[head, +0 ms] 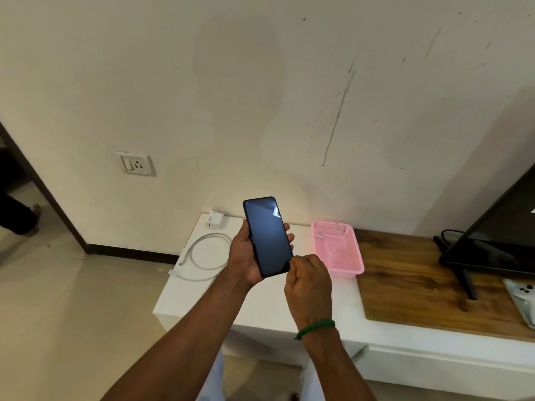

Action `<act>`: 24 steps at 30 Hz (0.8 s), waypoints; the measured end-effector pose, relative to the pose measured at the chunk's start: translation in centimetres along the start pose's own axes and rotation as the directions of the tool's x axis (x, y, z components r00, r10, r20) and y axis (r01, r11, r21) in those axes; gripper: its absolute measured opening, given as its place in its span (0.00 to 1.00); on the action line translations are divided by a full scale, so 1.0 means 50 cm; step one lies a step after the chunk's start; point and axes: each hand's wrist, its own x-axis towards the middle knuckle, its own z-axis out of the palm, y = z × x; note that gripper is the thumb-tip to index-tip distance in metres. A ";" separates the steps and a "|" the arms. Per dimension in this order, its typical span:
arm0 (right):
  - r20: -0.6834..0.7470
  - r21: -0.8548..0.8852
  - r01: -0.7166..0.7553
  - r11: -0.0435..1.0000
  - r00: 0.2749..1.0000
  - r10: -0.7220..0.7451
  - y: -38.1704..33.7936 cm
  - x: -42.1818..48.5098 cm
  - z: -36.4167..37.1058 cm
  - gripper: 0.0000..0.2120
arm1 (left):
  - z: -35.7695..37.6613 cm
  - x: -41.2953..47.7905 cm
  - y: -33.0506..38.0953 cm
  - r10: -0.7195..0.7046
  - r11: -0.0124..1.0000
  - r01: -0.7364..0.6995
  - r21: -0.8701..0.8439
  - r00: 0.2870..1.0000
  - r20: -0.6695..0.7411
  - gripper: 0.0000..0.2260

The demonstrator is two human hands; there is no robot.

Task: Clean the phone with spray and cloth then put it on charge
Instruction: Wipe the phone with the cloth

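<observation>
A black phone [269, 235] with a dark screen is held upright above the white cabinet top [260, 302]. My left hand [246, 256] grips it from behind, fingers wrapped round its right edge. My right hand [308, 282] has curled fingers at the phone's lower right corner, fingertips touching or pinching that corner. A white charger brick [214, 220] lies on the cabinet near the wall, and a coiled white cable [199, 256] lies in front of it. No spray bottle or cloth is in view.
A pink plastic basket [337, 250] sits to the right of the phone. Beyond it is a wooden board [419, 282] under a dark TV [498, 235] on a stand. A wall socket [136, 164] is at left. Another phone [521, 299] lies at the far right edge.
</observation>
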 end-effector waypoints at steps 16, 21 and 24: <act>0.077 0.045 0.041 0.998 0.996 -0.044 0.014 0.024 -0.005 0.03 | -0.008 0.002 -0.003 -0.017 0.999 0.018 0.044 0.999 -0.031 0.30; 0.106 0.033 0.063 0.997 0.992 -0.066 0.013 0.052 -0.011 0.06 | -0.006 -0.007 -0.016 -0.056 0.997 0.058 0.053 0.997 -0.043 0.30; 0.130 0.019 0.061 0.998 0.990 -0.063 0.015 0.069 -0.010 0.08 | -0.007 -0.009 -0.022 -0.116 0.992 0.119 0.046 0.991 -0.066 0.30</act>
